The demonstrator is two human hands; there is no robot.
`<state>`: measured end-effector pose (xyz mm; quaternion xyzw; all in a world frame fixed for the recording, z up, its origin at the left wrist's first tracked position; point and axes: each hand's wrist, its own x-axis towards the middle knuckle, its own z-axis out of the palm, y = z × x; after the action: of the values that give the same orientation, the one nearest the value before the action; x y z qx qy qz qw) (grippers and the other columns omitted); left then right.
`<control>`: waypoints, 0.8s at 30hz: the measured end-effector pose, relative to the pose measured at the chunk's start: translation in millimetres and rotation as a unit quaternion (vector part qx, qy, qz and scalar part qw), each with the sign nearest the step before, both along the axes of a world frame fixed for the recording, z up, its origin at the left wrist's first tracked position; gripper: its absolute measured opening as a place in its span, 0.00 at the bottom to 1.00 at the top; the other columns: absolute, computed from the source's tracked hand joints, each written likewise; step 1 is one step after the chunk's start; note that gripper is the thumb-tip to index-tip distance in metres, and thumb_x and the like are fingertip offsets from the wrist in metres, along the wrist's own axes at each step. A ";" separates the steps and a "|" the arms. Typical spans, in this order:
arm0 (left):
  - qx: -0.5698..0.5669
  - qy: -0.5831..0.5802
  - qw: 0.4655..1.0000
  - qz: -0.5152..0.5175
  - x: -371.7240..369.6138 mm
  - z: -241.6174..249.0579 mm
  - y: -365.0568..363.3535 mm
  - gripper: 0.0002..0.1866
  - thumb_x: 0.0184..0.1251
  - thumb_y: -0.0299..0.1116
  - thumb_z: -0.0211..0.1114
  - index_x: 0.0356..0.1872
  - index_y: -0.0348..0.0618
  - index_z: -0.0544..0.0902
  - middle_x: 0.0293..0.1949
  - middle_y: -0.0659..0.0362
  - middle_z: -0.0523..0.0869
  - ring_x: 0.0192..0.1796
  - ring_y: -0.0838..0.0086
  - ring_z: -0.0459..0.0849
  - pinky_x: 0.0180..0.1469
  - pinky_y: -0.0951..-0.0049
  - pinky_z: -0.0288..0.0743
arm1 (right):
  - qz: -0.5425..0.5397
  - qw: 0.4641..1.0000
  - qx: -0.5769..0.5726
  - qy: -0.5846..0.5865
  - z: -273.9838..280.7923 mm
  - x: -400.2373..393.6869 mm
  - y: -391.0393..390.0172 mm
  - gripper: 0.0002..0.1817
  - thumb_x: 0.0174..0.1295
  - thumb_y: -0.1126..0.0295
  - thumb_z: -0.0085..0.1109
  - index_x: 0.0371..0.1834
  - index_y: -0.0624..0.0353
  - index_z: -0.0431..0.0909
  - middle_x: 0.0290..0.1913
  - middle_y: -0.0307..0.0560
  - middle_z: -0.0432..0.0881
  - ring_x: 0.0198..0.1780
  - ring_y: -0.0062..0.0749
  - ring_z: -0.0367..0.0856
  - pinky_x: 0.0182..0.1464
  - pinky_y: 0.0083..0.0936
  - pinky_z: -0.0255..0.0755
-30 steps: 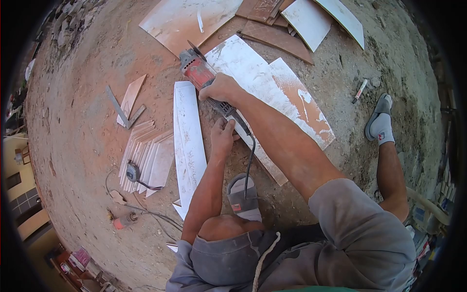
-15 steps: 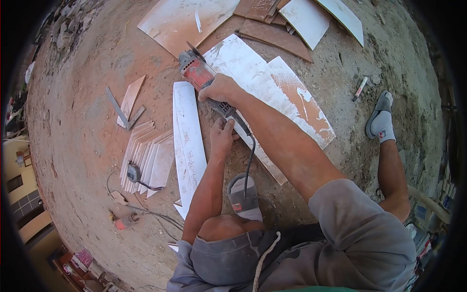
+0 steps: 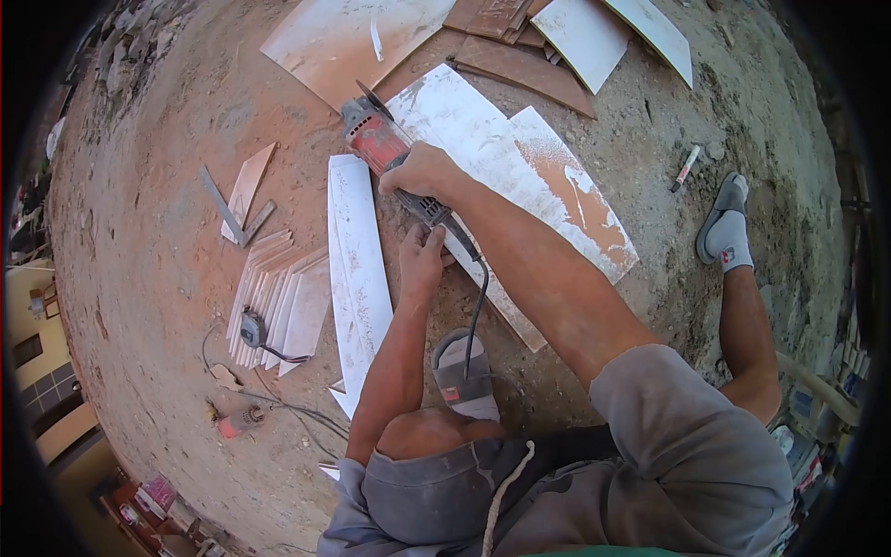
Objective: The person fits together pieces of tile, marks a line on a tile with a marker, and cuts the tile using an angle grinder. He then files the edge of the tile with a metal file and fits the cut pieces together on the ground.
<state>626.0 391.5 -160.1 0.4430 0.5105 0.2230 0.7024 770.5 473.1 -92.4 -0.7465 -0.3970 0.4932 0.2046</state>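
A red and grey angle grinder (image 3: 378, 142) is gripped in my right hand (image 3: 422, 174), its disc (image 3: 374, 99) at the top end beside a white tile (image 3: 455, 116). My left hand (image 3: 422, 255) is at the rear of the grinder near the cord (image 3: 478, 288), fingers curled; whether they pinch the tool or something small cannot be made out. Left of my left hand lies a long white tile strip (image 3: 357, 269). A second tile with patchy brown and white surface (image 3: 580, 204) lies to the right, under my right forearm.
Stacked tile strips (image 3: 302, 311) with a tape measure (image 3: 252, 327) lie left, below a metal square (image 3: 223, 206). Large tiles (image 3: 348, 42) and brown pieces (image 3: 529, 74) are at the top. A marker (image 3: 686, 169) lies right. A red tool (image 3: 239, 421) and cables lie lower left.
The whole view has shifted very slightly. Both hands and the grinder hold nearly the same place.
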 end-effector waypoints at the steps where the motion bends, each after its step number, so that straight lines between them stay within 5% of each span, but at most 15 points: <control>1: 0.001 0.005 1.000 -0.002 0.3 1.3 -0.1 0.12 0.74 0.35 0.57 0.47 0.36 0.78 0.40 0.61 0.83 0.38 0.79 0.82 0.38 0.76 0.83 | -0.004 1.000 0.000 -0.003 -0.4 -0.2 -0.7 0.44 0.33 0.52 0.74 0.53 0.74 0.77 0.53 0.67 0.82 0.54 0.50 0.83 0.57 0.31 0.77; 24: 0.004 0.028 1.000 0.008 1.0 -0.9 -1.3 0.08 0.73 0.32 0.56 0.46 0.40 0.78 0.39 0.62 0.84 0.36 0.79 0.84 0.38 0.76 0.81 | -0.007 1.000 0.009 -0.017 -2.9 -1.3 -10.8 0.42 0.33 0.51 0.73 0.49 0.74 0.79 0.49 0.67 0.84 0.51 0.50 0.85 0.54 0.31 0.78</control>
<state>627.0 390.2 -161.0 0.4477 0.5326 0.2182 0.6843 769.3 462.3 -95.3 -0.7555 -0.3998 0.4757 0.2077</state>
